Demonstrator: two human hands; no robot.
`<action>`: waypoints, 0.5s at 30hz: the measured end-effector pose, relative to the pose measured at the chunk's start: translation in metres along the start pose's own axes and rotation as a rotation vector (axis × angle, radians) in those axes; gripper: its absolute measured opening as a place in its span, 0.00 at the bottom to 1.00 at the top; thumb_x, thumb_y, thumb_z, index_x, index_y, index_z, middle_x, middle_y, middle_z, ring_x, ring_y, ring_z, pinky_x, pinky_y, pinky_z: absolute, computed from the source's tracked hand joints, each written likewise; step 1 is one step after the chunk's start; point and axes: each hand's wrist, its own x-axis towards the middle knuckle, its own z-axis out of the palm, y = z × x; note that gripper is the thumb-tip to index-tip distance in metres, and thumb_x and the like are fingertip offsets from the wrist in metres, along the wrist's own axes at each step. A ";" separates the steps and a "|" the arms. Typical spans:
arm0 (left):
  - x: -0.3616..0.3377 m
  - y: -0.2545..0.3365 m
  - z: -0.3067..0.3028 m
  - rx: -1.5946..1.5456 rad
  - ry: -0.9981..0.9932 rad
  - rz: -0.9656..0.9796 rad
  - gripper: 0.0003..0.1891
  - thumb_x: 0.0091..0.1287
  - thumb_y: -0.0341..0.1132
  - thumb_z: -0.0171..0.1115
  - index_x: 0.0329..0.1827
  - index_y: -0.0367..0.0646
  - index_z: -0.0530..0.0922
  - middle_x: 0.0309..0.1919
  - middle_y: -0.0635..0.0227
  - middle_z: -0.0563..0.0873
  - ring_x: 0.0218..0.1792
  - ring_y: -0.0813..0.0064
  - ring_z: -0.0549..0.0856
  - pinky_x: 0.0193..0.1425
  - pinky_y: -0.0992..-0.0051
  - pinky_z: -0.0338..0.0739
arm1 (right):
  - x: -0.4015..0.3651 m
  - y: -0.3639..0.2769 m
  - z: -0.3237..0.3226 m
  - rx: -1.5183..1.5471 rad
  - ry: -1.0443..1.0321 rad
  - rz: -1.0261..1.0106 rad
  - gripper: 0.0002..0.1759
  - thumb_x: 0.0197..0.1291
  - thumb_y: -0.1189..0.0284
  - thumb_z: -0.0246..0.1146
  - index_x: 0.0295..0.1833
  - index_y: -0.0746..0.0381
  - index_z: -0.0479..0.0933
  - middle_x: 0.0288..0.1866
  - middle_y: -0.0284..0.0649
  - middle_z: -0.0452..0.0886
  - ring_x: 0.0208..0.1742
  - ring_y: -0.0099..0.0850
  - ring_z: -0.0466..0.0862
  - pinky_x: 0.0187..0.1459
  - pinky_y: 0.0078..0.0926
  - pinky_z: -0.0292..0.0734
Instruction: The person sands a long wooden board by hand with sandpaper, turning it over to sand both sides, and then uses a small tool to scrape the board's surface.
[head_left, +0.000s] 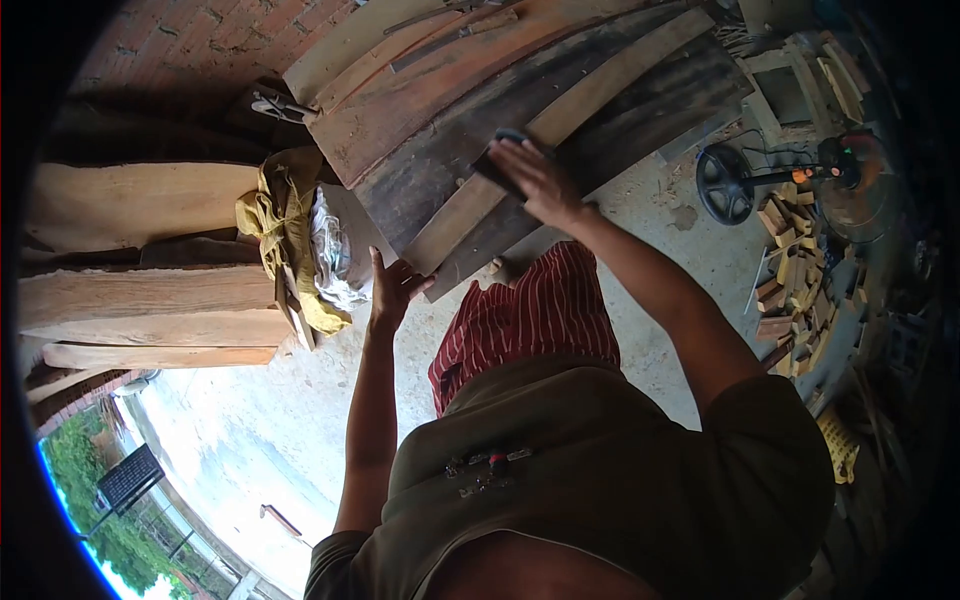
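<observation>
A long, narrow wooden plank (465,218) lies diagonally across a dark wide board (410,190). My right hand (543,187) is over the plank, its fingers on a dark block (498,172) pressed to the wood; motion blurs it slightly. At the plank's lower left end is my left hand (393,290), thumb raised and fingers apart, fingertips at the plank's corner. Whether they touch its underside is hidden.
Wide boards (150,300) are stacked at left, beside a yellow cloth bag (285,215). A black wheel (724,184) on a rod and a heap of wood offcuts (795,275) stand at right. A brick wall (190,50) is at upper left.
</observation>
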 end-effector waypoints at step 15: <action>-0.036 0.011 0.038 1.458 0.312 0.480 0.48 0.50 0.43 0.81 0.73 0.46 0.63 0.47 0.55 0.81 0.47 0.58 0.82 0.49 0.62 0.78 | -0.008 -0.044 0.023 0.067 -0.156 -0.148 0.37 0.56 0.79 0.62 0.74 0.62 0.65 0.79 0.41 0.63 0.79 0.35 0.62 0.79 0.41 0.53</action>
